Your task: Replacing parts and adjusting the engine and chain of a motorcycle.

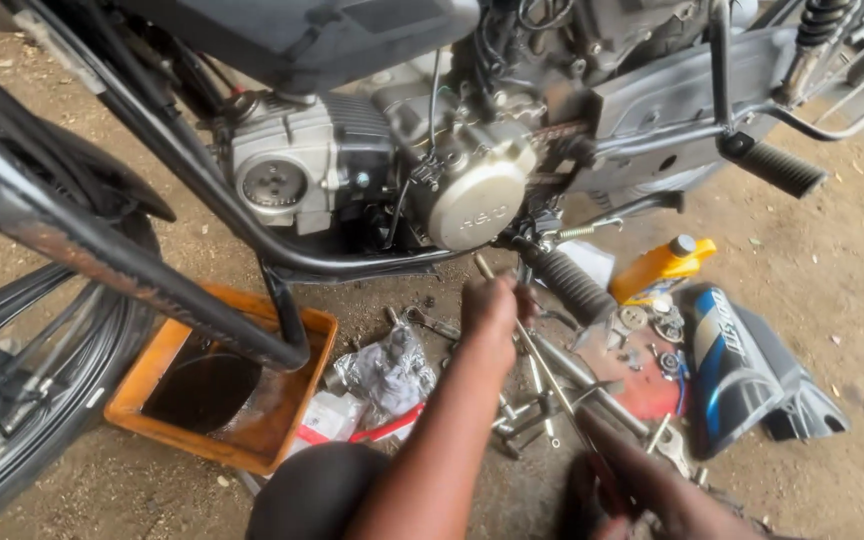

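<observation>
both hands closed on a long metal rod (542,355), left hand (492,308) near its tip by the engine cover (479,200), right hand (642,485) low on the handle, oil tray (297,400) to the left

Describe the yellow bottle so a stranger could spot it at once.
Start at the motorcycle engine and drop to the black rubber footpeg below it. Just right of that peg, on the dirt, lies the yellow bottle, tilted, with a dark cap. It is the only bright yellow thing there, next to the blue-and-black body panel.

Bare dirt floor (832,470), probably daylit
</observation>
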